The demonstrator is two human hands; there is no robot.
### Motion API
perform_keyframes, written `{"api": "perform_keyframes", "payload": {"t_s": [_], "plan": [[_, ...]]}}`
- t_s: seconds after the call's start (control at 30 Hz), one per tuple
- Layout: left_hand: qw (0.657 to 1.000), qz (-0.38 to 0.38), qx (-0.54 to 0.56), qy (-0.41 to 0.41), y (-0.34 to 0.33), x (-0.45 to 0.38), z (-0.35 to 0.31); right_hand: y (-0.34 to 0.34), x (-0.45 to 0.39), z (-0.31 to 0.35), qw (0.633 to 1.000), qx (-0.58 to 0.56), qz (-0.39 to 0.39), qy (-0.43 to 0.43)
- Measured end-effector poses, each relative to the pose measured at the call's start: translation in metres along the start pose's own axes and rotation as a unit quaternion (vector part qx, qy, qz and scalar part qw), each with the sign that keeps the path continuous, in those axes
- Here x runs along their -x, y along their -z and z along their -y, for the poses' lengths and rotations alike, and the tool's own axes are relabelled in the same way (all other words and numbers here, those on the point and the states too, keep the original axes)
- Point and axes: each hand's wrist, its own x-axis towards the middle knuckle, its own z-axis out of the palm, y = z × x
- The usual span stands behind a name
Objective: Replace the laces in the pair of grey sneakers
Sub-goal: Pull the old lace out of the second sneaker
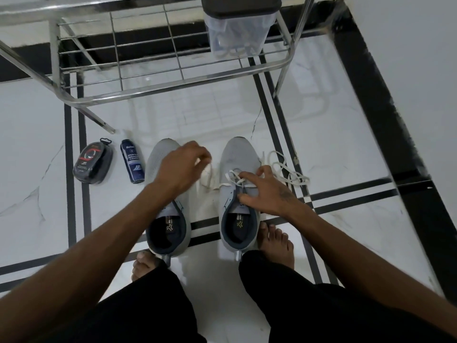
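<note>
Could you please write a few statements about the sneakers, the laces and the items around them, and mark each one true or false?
1. The right hand rests on the right sneaker, where a white lace is partly threaded. True.
2. Both sneakers stand on the metal rack. False: they stand on the floor in front of it.
3. A cleaner bottle lies left of the left sneaker. True.
4. The left hand holds the bottle. False: it is above the left sneaker.

I see matt grey knit cloth on both sneakers (168, 194), flat white woven laces (286, 169), glossy marble-look floor tiles (346, 144), a shiny chromed metal rack (148, 70), a translucent plastic container (238, 33), and a glossy blue cleaner bottle (132, 160).
</note>
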Motion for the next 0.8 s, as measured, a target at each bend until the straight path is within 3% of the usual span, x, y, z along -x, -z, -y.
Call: {"api": "perform_keyframes", "payload": {"t_s": [0.07, 0.13, 0.17, 0.23, 0.3, 0.4, 0.47, 0.53, 0.63, 0.7, 0.8], "plan": [[0.996, 0.073, -0.005, -0.054, -0.018, -0.004, -0.025, -0.001, 0.0, 0.002, 1.0, -0.005, 0.005, 0.004], [0.98, 0.164, -0.087, -0.074, -0.036, -0.009, -0.046, 0.0, -0.001, 0.004, 1.0, -0.011, 0.003, 0.012], [0.971, 0.175, -0.137, -0.085, -0.044, -0.012, -0.05, 0.001, -0.001, 0.004, 1.0, -0.012, 0.003, 0.012], [0.967, 0.141, -0.184, -0.11, -0.048, -0.014, -0.047, 0.002, 0.0, 0.003, 1.0, -0.007, 0.008, 0.01], [0.979, 0.093, -0.159, -0.089, -0.043, -0.014, -0.034, 0.001, 0.002, 0.002, 1.0, -0.001, 0.009, 0.007], [0.999, 0.028, -0.025, 0.037, -0.028, -0.01, -0.005, 0.002, 0.004, 0.001, 1.0, -0.017, 0.007, -0.001], [0.991, -0.001, 0.061, 0.122, -0.026, -0.002, 0.012, 0.004, 0.005, 0.0, 0.999, -0.045, 0.014, -0.018], [0.987, -0.031, 0.057, 0.145, -0.028, 0.007, 0.014, 0.002, 0.007, -0.001, 0.996, -0.078, 0.032, -0.032], [0.998, -0.064, -0.004, 0.024, -0.029, 0.007, -0.016, -0.006, 0.009, 0.004, 0.997, -0.069, 0.022, -0.027], [0.997, 0.016, -0.05, -0.056, -0.036, 0.0, -0.041, -0.009, 0.009, 0.008, 0.999, -0.044, 0.0, -0.026], [0.961, 0.138, -0.225, -0.079, -0.052, -0.002, -0.063, -0.013, 0.013, 0.013, 0.997, -0.016, -0.072, 0.009]]}}
